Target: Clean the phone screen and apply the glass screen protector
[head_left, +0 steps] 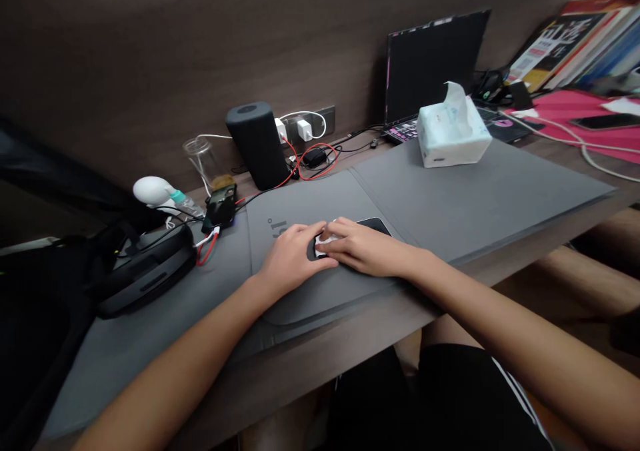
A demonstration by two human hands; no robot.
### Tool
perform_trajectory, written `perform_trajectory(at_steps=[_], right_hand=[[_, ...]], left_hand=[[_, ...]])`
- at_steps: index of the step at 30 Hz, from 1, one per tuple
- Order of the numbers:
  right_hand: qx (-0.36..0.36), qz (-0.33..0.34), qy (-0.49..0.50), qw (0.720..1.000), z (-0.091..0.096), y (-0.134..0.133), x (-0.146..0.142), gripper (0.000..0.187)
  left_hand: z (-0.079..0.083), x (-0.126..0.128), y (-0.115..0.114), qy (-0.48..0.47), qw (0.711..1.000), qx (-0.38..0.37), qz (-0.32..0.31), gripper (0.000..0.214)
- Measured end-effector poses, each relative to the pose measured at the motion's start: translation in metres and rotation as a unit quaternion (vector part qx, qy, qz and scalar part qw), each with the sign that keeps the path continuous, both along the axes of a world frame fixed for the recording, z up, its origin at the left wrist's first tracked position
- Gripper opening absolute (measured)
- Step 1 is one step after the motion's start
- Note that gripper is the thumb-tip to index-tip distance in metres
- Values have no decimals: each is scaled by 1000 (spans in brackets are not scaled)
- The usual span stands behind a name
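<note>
Touching phone beside half-hidden lettering

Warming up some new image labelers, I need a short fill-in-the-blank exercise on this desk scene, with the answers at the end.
1. Where the left hand and right hand meet, a bit of ____ material shows over the flat dark device.
2. The tissue pack stands in front of an open ____.
3. The number of white plugs at the wall sockets is ____.
4. In the picture, the books are to the ____ of the tissue pack.

Missing words: white; laptop; two; right.
</note>
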State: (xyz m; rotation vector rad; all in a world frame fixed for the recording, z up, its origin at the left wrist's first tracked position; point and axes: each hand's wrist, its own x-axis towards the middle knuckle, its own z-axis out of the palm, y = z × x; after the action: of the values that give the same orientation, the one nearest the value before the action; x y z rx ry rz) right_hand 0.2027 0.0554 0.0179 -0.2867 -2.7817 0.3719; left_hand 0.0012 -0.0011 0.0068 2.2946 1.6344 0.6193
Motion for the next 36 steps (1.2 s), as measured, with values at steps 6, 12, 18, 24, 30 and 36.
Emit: perform_trajectory(at_steps=[6, 12, 18, 24, 30, 36], right_hand=[[-43, -52, 7, 998, -4, 16, 29, 35], [-23, -117, 0, 993, -7, 27, 82, 35], [-31, -158, 3, 987, -8, 13, 103, 35], [-36, -132, -6, 991, -5, 5, 95, 34], [-79, -106, 10, 991, -10, 21, 99, 33], [-89, -101, 16, 991, -12, 24, 101, 36]], left_hand=[[-3, -1, 0, -3, 1000, 0, 10, 71], [-1, -1, 0, -7, 1000, -11, 14, 67], [1, 1, -1, 4, 1000, -18, 22, 65], [1, 1, -2, 13, 999, -17, 26, 64], [-1, 1, -1, 11, 999, -15, 26, 62], [0, 1, -2, 14, 1000, -11, 26, 59]])
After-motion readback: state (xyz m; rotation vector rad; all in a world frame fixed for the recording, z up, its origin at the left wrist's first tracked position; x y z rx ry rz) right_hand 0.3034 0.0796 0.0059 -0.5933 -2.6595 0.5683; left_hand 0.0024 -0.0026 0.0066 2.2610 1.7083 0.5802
